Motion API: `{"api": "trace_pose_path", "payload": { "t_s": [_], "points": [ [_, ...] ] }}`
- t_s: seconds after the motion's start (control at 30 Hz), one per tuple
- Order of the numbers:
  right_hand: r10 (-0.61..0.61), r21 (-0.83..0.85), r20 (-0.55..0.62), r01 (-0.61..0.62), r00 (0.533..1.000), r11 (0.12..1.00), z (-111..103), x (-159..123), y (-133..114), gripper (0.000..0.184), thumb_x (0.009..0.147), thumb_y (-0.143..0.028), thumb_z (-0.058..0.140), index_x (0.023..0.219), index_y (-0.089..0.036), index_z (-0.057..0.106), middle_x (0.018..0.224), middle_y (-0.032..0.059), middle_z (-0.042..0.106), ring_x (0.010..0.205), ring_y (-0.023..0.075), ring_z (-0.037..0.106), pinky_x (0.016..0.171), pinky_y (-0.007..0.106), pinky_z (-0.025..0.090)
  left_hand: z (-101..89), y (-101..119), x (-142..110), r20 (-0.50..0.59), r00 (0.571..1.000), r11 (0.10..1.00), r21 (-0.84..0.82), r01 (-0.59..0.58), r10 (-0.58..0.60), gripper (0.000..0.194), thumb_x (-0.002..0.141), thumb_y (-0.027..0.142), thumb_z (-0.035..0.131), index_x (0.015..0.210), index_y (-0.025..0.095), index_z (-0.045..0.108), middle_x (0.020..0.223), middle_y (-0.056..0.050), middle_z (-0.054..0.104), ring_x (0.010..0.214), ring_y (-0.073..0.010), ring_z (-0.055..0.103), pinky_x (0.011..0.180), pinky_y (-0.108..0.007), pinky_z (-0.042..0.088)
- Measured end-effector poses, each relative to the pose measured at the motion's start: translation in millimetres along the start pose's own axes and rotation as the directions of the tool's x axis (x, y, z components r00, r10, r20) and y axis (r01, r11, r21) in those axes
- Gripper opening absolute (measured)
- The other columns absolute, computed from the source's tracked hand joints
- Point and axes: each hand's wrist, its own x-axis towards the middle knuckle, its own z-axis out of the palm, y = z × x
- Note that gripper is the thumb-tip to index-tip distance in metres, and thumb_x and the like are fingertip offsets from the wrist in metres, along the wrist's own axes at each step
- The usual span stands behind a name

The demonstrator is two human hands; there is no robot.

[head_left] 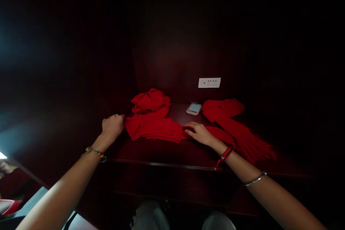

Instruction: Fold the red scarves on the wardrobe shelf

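Note:
A folded red scarf (159, 129) lies on the dark desk, its layers stacked in a flat strip. At its left end is my left hand (113, 125), the fingers curled closed against the edge of the cloth; the fingertips are hidden. My right hand (199, 133) rests at the scarf's right end, palm down, fingers stretched out and slightly apart. Behind the folded strip sits a bunched heap of red cloth (151, 101). Another red scarf (229, 118) with a fringed end spreads loosely to the right, partly behind my right hand.
A phone (193, 109) lies between the heap and the loose scarf. On the dark back wall is a white socket panel (209, 83). The desk's front edge (161, 164) runs in front of my knees (152, 215). Dark panels rise on both sides.

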Motion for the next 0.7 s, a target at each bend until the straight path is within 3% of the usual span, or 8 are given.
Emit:
{"api": "trace_pose_path", "payload": {
  "t_s": [0.1, 0.2, 0.3, 0.37, 0.43, 0.53, 0.63, 0.7],
  "points": [
    [0.174, 0.32, -0.062, -0.145, 0.983, 0.936, -6.3, 15.3, -7.6, 0.022, 0.075, -0.026, 0.054, 0.094, -0.017, 0.061, 0.102, 0.0087, 0.062, 0.096, 0.0195, 0.055, 0.091, 0.037, 0.038, -39.0, 42.0, 25.2, -0.115, 0.99, 0.995, -0.037, -0.091, 0.086, 0.029, 0.079, 0.024, 0.04, 0.102, 0.014, 0.055, 0.098, -0.013, 0.059, 0.088, -0.0254, 0.055, 0.071, -0.035, 0.042],
    [0.336, 0.736, 0.019, -0.241, 0.942, 0.633, -16.2, 29.6, -15.7, 0.024, 0.076, -0.03, 0.054, 0.097, -0.019, 0.057, 0.1, 0.0071, 0.063, 0.093, 0.0163, 0.057, 0.088, 0.034, 0.041, -63.6, 98.6, 43.6, -0.222, 0.948, 0.928, -0.243, -0.282, 0.229, 0.027, 0.077, 0.023, 0.045, 0.101, 0.015, 0.055, 0.093, -0.009, 0.061, 0.086, -0.02, 0.056, 0.074, -0.029, 0.041],
    [0.391, 0.922, 0.132, -0.258, 0.911, 0.289, -27.4, 33.5, -20.8, 0.026, 0.082, -0.037, 0.044, 0.101, -0.02, 0.052, 0.096, 0.0056, 0.064, 0.085, 0.0137, 0.06, 0.082, 0.031, 0.045, -66.1, 150.6, 47.0, -0.303, 0.866, 0.749, -0.439, -0.497, 0.397, 0.043, 0.074, 0.032, 0.053, 0.113, 0.015, 0.047, 0.107, -0.009, 0.056, 0.098, -0.0195, 0.052, 0.083, -0.028, 0.039],
    [0.402, 0.932, 0.175, -0.283, 0.899, 0.227, -33.1, 27.7, -19.0, 0.032, 0.086, -0.04, 0.034, 0.104, -0.02, 0.051, 0.097, 0.0056, 0.064, 0.083, 0.014, 0.061, 0.077, 0.031, 0.048, -56.6, 168.2, 44.8, -0.277, 0.852, 0.704, -0.48, -0.523, 0.445, 0.074, 0.066, 0.045, 0.061, 0.128, 0.017, 0.032, 0.127, -0.013, 0.041, 0.113, -0.0257, 0.041, 0.089, -0.034, 0.035],
    [0.423, 0.896, 0.212, -0.348, 0.881, 0.276, -36.6, 16.8, -11.6, 0.041, 0.088, -0.044, 0.024, 0.109, -0.019, 0.049, 0.098, 0.007, 0.063, 0.084, 0.0157, 0.061, 0.072, 0.031, 0.05, -40.9, 168.0, 43.9, -0.224, 0.876, 0.723, -0.498, -0.479, 0.427, 0.087, 0.065, 0.052, 0.06, 0.135, 0.019, 0.019, 0.136, -0.015, 0.028, 0.121, -0.0295, 0.031, 0.092, -0.039, 0.032],
    [0.521, 0.798, 0.221, -0.46, 0.824, 0.389, -38.4, -0.9, 7.0, 0.046, 0.087, -0.048, 0.022, 0.112, -0.018, 0.047, 0.1, 0.0089, 0.063, 0.084, 0.0177, 0.062, 0.065, 0.03, 0.051, -11.2, 143.3, 49.0, -0.135, 0.927, 0.782, -0.503, -0.369, 0.351, 0.068, 0.079, 0.049, 0.041, 0.134, 0.013, 0.023, 0.133, -0.016, 0.035, 0.121, -0.0265, 0.033, 0.095, -0.036, 0.03],
    [0.647, 0.758, 0.161, -0.514, 0.745, 0.403, -37.5, -11.1, 23.5, 0.041, 0.082, -0.04, 0.045, 0.117, -0.019, 0.042, 0.102, 0.0096, 0.061, 0.077, 0.0166, 0.063, 0.059, 0.027, 0.051, 15.8, 110.6, 56.4, 0.092, 0.951, 0.865, -0.448, -0.226, 0.296, 0.058, 0.083, 0.044, 0.036, 0.127, 0.007, 0.037, 0.128, -0.019, 0.041, 0.118, -0.0273, 0.038, 0.096, -0.035, 0.029],
    [0.669, 0.761, 0.163, -0.524, 0.725, 0.383, -35.0, -12.9, 27.7, 0.058, 0.073, -0.029, 0.06, 0.123, -0.019, 0.033, 0.103, 0.0099, 0.06, 0.074, 0.0151, 0.063, 0.061, 0.027, 0.052, 28.6, 92.7, 59.2, 0.229, 0.948, 0.877, -0.471, -0.093, 0.223, 0.057, 0.083, 0.044, 0.035, 0.125, 0.005, 0.039, 0.129, -0.019, 0.04, 0.118, -0.0269, 0.038, 0.095, -0.034, 0.031]
  ]
}}
